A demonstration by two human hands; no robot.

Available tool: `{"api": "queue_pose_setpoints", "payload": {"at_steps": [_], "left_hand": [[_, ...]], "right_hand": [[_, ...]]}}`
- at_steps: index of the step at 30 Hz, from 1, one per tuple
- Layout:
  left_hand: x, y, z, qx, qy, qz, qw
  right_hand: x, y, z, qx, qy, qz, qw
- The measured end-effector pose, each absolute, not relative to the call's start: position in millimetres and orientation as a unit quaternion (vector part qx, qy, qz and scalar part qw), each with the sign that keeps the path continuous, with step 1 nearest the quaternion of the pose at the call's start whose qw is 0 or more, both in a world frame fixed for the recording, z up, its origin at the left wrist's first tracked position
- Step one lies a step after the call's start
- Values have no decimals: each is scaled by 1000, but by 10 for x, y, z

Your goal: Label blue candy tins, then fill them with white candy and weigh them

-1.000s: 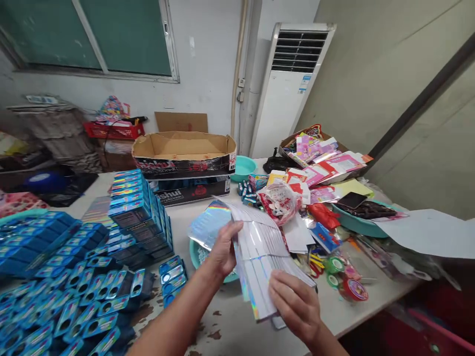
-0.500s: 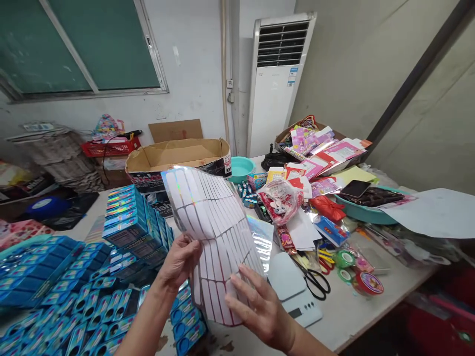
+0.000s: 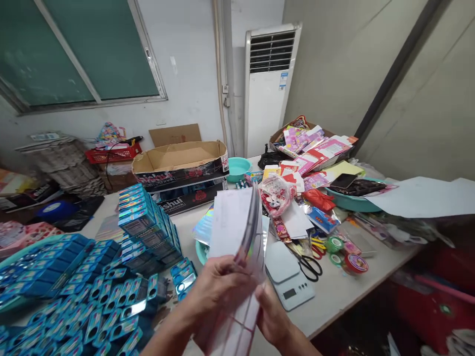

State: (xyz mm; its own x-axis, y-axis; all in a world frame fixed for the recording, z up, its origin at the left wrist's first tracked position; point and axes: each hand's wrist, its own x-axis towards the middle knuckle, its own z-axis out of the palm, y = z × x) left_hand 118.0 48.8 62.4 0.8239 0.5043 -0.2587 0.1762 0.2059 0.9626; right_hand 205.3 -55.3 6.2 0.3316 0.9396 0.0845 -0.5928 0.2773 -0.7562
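A bundle of sticker sheets (image 3: pixel 233 220), printed in silvery rows of labels, stands tilted nearly edge-on between my hands, with a white side facing left. My left hand (image 3: pixel 217 287) is closed round its left side, thumb on top. My right hand (image 3: pixel 272 314) grips the lower right edge, its fingers partly hidden behind the sheets and slightly blurred. Just left of my left hand are small blue boxes with round holes (image 3: pixel 181 277). A white digital scale (image 3: pixel 289 277) lies to the right of my right hand.
Stacked blue boxes (image 3: pixel 148 222) fill the left side. A long cardboard box (image 3: pixel 181 168) stands at the back. Right of the scale lie black scissors (image 3: pixel 309 267), green tape rolls (image 3: pixel 335 244) and a round red tin (image 3: pixel 356 263). A teal basin (image 3: pixel 356 201) holds a phone and dark pouch.
The sticker sheets have turned from facing me to nearly edge-on and come lower. My left hand has moved right and down, closer to my right hand. The view has shifted slightly.
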Motion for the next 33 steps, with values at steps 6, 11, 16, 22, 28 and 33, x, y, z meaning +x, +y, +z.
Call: {"api": "queue_pose_setpoints", "payload": {"at_steps": [6,11,16,22,28,33], "left_hand": [[956,39,337,613,213,68,758],[485,-140,129,532,311,155,772],[-100,-204,121,502,415,253,716],[-540,-313,182,496,489,297,653],[-697,-516,261,512,510,293,625],[-762,-631,199,494,525,323,613]], "right_hand": [[1881,-793,-136,-246,-69,582,772],[1579,-990,-501,-215,-4,610,763],[1417,-1466,-922,-212,36,612,761],[1371,-2098,-1424,-265,47,593,759],[1371,-2506,-2034,-390,54,593,703],[1370,-2652,-2309,-388,93,556,729]]}}
